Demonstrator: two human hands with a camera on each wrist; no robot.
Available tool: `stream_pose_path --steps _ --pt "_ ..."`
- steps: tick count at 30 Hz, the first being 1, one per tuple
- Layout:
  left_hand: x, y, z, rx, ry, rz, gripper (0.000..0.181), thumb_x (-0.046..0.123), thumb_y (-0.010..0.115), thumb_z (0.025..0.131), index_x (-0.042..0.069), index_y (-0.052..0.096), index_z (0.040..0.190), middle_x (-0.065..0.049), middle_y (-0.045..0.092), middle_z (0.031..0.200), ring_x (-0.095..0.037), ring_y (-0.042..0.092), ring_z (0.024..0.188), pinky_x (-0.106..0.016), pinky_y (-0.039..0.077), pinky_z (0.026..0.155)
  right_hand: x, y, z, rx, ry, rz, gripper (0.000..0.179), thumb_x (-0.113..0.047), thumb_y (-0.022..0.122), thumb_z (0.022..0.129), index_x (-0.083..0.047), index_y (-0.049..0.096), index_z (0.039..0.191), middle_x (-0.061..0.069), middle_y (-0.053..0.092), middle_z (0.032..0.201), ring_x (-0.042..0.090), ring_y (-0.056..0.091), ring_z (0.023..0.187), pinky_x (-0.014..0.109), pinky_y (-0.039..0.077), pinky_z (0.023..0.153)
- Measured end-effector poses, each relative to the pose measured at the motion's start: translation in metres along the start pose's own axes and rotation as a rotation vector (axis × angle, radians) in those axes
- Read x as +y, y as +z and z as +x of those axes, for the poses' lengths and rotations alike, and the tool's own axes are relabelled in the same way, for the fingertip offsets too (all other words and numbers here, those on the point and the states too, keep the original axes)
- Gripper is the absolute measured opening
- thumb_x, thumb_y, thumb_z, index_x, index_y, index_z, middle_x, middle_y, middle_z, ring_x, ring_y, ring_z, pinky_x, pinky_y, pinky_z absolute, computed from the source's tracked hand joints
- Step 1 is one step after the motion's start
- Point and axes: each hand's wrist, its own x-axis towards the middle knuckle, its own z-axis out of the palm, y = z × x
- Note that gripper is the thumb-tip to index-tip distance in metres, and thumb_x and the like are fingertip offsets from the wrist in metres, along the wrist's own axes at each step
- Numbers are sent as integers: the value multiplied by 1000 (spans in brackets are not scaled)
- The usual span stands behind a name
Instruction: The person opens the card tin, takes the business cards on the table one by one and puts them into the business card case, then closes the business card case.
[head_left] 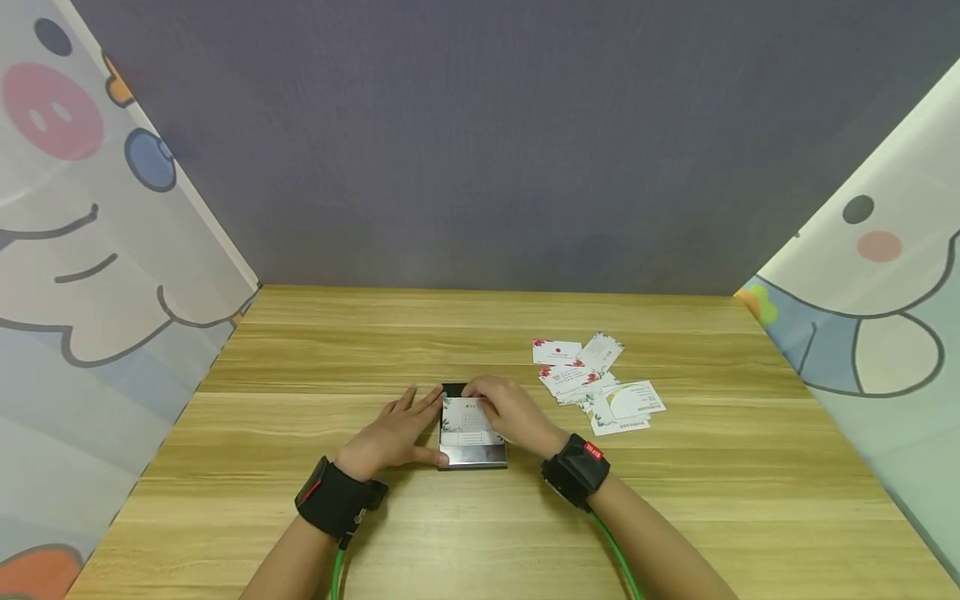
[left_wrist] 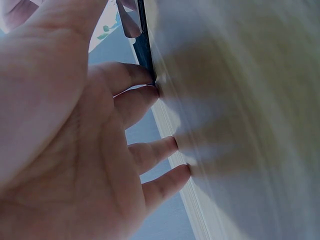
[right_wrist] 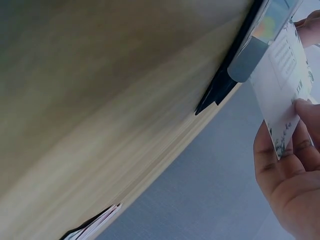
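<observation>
Wooden planks make up the table (head_left: 315,350), and a small dark case (head_left: 472,454) with a shiny front edge is seen lying flat near the middle of its near half. A white card (head_left: 467,421) with a leafy print is laid on top of the case and is pinched at its far end by the curled fingers of the right hand (head_left: 507,411). The left hand (head_left: 393,433) is rested flat on the table against the case's left side, its fingers held straight and slightly spread, the fingertips (left_wrist: 150,82) touching the case's edge. A loose heap of cards (head_left: 596,379) is spread towards the table's right edge, just beside the right hand. Black wrist straps are worn on both arms.
</observation>
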Motion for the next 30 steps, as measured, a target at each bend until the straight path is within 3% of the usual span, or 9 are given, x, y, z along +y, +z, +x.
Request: stream_pose_path --steps 9,15,30 --pt "0 -1 0 8 11 -3 93 54 64 75 6 25 145 -8 18 153 -44 10 138 -60 18 106 2 2 -1 -56 -17 -46 26 8 51 85 -8 65 100 5 65 106 18 59 106 31 48 89" --pt "1 -1 -1 11 13 -11 92 53 64 75 6 25 145 -8 18 153 -44 10 138 -59 19 106 2 2 -4 -130 -4 -119 29 6 53 83 -10 63 106 3 64 105 15 60 100 29 50 84" --pt "-1 0 -1 25 24 -14 92 52 65 75 6 25 145 -9 19 153 -45 11 137 -61 20 105 1 2 -8 -226 -29 -145 25 3 60 81 -10 64 102 3 63 101 14 60 93 28 50 77"
